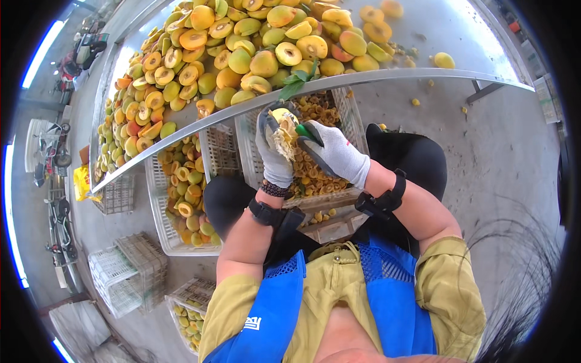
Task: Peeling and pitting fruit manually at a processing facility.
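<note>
My left hand [273,151], in a grey-white glove with a dark palm, is closed around a yellow piece of fruit [282,114]. Pale, shaggy fibres [284,140] hang beside its fingers. Gripped in my gloved right hand [336,155] is a tool with a green handle [302,130]; its working end is hidden against the fruit. Both hands are close together over a plastic crate [352,115] of cut fruit scraps [318,172], between my knees. Just beyond them, a metal table [423,74] carries a heap of halved yellow-orange fruit [242,57].
A green leaf sprig [295,81] lies at the table's near edge. To the left stands a white crate [158,209] of fruit halves. Farther left are stacked crates [130,269] and a yellow bag [83,183]. Another fruit crate [192,289] sits by my left side.
</note>
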`<state>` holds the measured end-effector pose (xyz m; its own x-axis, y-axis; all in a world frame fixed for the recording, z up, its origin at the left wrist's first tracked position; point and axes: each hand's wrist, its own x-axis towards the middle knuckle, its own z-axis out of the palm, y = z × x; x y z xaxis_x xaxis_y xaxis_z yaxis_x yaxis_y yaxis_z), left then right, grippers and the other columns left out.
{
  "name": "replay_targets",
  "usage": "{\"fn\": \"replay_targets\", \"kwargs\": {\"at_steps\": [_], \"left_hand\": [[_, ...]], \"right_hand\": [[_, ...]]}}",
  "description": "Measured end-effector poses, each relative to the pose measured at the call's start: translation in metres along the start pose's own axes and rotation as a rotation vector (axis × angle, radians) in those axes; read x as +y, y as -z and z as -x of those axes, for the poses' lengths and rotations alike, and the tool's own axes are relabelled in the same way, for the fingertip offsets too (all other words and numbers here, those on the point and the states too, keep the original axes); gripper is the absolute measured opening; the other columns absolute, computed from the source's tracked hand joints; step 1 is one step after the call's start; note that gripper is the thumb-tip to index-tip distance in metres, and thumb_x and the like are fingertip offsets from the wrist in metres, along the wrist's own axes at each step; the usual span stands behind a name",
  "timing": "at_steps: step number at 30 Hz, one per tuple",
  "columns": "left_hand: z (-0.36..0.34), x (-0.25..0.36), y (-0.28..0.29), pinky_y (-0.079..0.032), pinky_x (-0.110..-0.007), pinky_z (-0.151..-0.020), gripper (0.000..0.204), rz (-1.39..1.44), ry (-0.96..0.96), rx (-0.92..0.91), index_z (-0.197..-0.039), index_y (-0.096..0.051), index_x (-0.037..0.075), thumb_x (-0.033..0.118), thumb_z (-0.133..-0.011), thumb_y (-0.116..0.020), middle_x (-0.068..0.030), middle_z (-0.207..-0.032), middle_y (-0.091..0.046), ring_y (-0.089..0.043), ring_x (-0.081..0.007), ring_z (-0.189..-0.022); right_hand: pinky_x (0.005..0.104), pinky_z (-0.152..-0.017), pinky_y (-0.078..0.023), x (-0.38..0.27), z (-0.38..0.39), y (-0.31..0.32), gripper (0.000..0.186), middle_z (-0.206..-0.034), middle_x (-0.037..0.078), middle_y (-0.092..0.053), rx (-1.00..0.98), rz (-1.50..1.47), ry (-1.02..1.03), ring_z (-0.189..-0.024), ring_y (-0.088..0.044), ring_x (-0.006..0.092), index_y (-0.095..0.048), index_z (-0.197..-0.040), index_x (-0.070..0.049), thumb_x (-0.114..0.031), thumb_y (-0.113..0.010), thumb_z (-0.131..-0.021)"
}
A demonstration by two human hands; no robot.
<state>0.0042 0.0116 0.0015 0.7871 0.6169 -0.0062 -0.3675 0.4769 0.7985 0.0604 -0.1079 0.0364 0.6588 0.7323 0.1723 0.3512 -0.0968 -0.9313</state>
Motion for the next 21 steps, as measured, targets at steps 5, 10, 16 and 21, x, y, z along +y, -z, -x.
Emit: {"fn": "replay_targets", "kwargs": {"at_steps": [5,10,16,21], "left_hand": [[0.002,0.005,-0.005,-0.041,-0.025,-0.078,0.026,-0.294,-0.134,-0.019,-0.107,-0.041,0.001,0.007,-0.083,-0.043,-0.0069,-0.099,-0.049,-0.049,-0.0142,-0.089],[0.000,0.009,-0.009,-0.041,-0.026,-0.078,0.025,-0.223,-0.094,-0.006,-0.106,-0.041,0.000,0.007,-0.082,-0.043,-0.0073,-0.098,-0.049,-0.049,-0.0148,-0.088],[-0.002,0.013,-0.006,-0.042,-0.026,-0.077,0.025,-0.290,-0.069,0.045,-0.106,-0.042,-0.001,0.006,-0.082,-0.043,-0.0082,-0.098,-0.050,-0.050,-0.0145,-0.087],[-0.008,0.017,0.004,-0.047,-0.028,-0.071,0.030,-0.355,-0.013,-0.068,-0.100,-0.047,0.003,0.026,-0.086,-0.034,-0.0076,-0.090,-0.055,-0.055,-0.0165,-0.083]], "right_hand": [[0.0362,-0.058,-0.042,-0.003,0.000,0.005,0.022,-0.074,0.023,-0.054,-0.068,0.033,0.020,-0.074,-0.051,0.0389,-0.046,-0.087,0.004,-0.013,-0.054,-0.075],[0.0383,-0.058,-0.042,-0.002,-0.003,0.008,0.022,-0.073,0.022,-0.054,-0.109,0.137,0.082,-0.073,-0.052,0.0376,-0.045,-0.085,0.003,-0.014,-0.055,-0.074],[0.0369,-0.056,-0.042,-0.002,-0.006,0.009,0.023,-0.071,0.022,-0.053,-0.158,0.219,0.089,-0.070,-0.052,0.0379,-0.045,-0.088,0.002,-0.014,-0.056,-0.075],[0.0390,-0.056,-0.042,-0.002,-0.004,0.005,0.025,-0.071,0.023,-0.054,-0.176,0.253,0.130,-0.069,-0.052,0.0382,-0.044,-0.089,0.002,-0.014,-0.056,-0.074]]}}
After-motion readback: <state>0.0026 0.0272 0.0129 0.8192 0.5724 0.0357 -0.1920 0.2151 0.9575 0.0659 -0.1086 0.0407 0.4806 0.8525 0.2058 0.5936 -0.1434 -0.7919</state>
